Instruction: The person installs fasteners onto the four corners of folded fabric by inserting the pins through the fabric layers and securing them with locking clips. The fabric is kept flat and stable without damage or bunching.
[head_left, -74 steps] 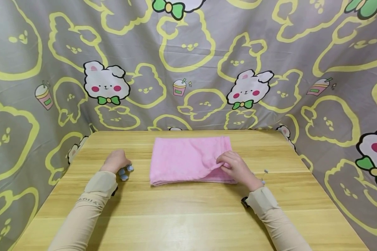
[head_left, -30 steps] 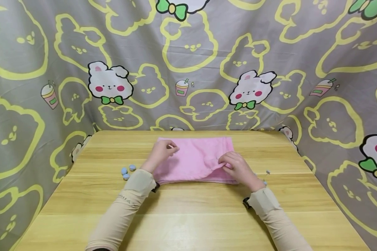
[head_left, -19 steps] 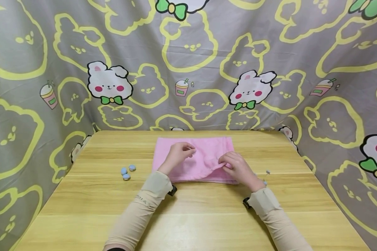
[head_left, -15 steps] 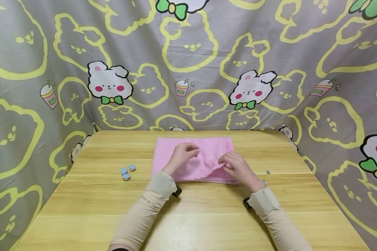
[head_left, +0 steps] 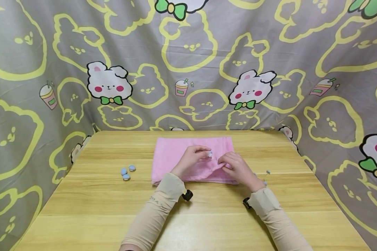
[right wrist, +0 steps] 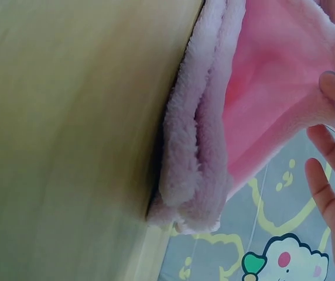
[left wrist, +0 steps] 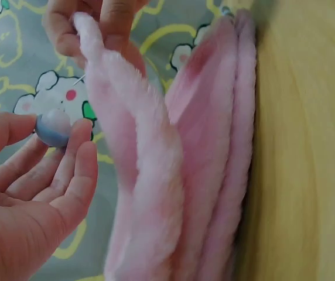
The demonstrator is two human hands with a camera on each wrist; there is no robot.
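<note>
A folded pink plush cloth [head_left: 172,157] lies at the middle of the table. My right hand [head_left: 239,170] pinches its near right edge and lifts it, so the layers gape in the right wrist view. A thin metal pin [left wrist: 79,80] pokes out of the lifted edge in the left wrist view, close to the right hand's fingers. Between thumb and fingers my left hand [head_left: 191,160] pinches a small round blue-and-white cap [left wrist: 53,127]. This cap is held just short of the pin, apart from it.
Three similar blue caps [head_left: 126,177] lie together on the wooden table [head_left: 188,219], left of the cloth. Beyond the right wrist are small blue-based pins [head_left: 268,172], partly hidden by the arm. A patterned grey curtain [head_left: 150,45] encloses the back and sides.
My left hand has picked up a cap from the group at the left and carried it right, over the cloth, towards the right hand. The right hand keeps its hold on the edge.
</note>
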